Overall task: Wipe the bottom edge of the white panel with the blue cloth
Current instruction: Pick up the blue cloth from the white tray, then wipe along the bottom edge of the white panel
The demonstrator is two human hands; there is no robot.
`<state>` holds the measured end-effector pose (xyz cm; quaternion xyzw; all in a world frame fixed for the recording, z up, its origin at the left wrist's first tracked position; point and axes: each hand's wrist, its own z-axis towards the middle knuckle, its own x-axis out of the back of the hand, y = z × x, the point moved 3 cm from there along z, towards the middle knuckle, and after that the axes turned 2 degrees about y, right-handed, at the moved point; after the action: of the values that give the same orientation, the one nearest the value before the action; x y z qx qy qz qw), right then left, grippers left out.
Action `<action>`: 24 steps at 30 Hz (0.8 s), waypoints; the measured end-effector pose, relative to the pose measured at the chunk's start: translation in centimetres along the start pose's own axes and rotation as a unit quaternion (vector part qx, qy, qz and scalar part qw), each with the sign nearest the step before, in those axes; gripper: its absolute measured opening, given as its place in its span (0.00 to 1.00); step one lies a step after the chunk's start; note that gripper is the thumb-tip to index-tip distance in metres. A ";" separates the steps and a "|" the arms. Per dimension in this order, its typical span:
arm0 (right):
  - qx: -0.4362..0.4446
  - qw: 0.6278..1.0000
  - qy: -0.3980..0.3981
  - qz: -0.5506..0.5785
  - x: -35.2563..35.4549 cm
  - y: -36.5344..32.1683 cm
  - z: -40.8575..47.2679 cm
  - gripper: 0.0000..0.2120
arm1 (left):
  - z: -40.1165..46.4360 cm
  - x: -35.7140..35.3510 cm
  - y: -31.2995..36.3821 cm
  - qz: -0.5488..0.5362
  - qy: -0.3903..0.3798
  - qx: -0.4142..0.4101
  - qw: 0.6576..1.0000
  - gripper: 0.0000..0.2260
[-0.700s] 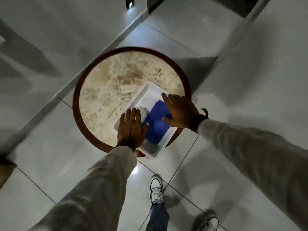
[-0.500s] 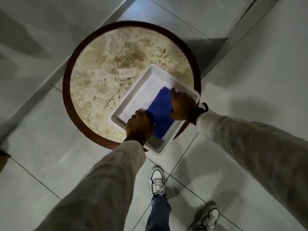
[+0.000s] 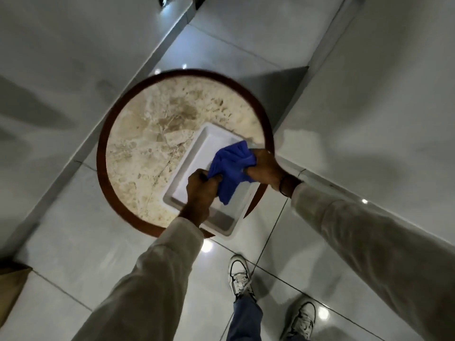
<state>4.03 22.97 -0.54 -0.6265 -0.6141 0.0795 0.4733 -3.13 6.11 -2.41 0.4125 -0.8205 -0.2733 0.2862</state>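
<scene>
Blue cloth point(image 3: 232, 168) hangs bunched between both hands just right of the frame's centre, lifted above the white panel point(image 3: 194, 158), a shallow rimmed rectangle lying on the round marble table point(image 3: 147, 134). The left hand point(image 3: 200, 190) is curled closed, its fingers pinching the cloth's lower left edge, so the fabric rises up and right from that fist. The right hand point(image 3: 264, 168) is also closed, gripping the cloth's right side with its fingers wrapped into the folds. A loose tail of cloth droops down between the two hands over the panel's lower part. The panel's near end overhangs the table's dark rim towards the bottom of the frame, above the tiled floor point(image 3: 73, 242).
</scene>
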 end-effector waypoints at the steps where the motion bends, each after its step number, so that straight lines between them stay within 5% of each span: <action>1: -0.004 0.999 -0.006 0.035 1.6 -0.4 -1.5 0.14 | -1.4 -0.6 1.5 -0.011 -0.022 -0.007 1.000 0.09; 9: -0.034 0.966 -0.098 0.238 15.6 4.3 -13.6 0.27 | -11.7 -15.8 9.5 0.038 -0.193 -0.064 0.978 0.05; 15: -0.109 0.976 0.046 0.184 22.6 15.7 -17.9 0.19 | -16.9 -30.8 7.3 0.178 -0.248 -0.100 0.947 0.05; 18: -0.187 0.933 0.148 0.270 23.4 23.7 -19.4 0.22 | -17.6 -36.9 4.7 0.247 -0.285 -0.130 0.917 0.13; 20: -0.246 0.871 0.213 0.369 22.6 30.2 -19.6 0.23 | -16.4 -40.4 2.3 0.348 -0.316 -0.217 0.856 0.17; 21: -0.274 0.834 0.237 0.415 21.7 33.4 -19.5 0.23 | -15.2 -41.9 1.2 0.424 -0.314 -0.294 0.797 0.17; 24: -0.334 0.707 0.298 0.548 17.7 41.8 -17.4 0.23 | -10.8 -45.9 -2.8 0.572 -0.299 -0.527 0.553 0.20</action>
<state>49.04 37.73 -11.50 -0.9611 0.0239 -0.0766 0.2644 28.55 40.68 -8.11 -0.4740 -0.6312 -0.5429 0.2867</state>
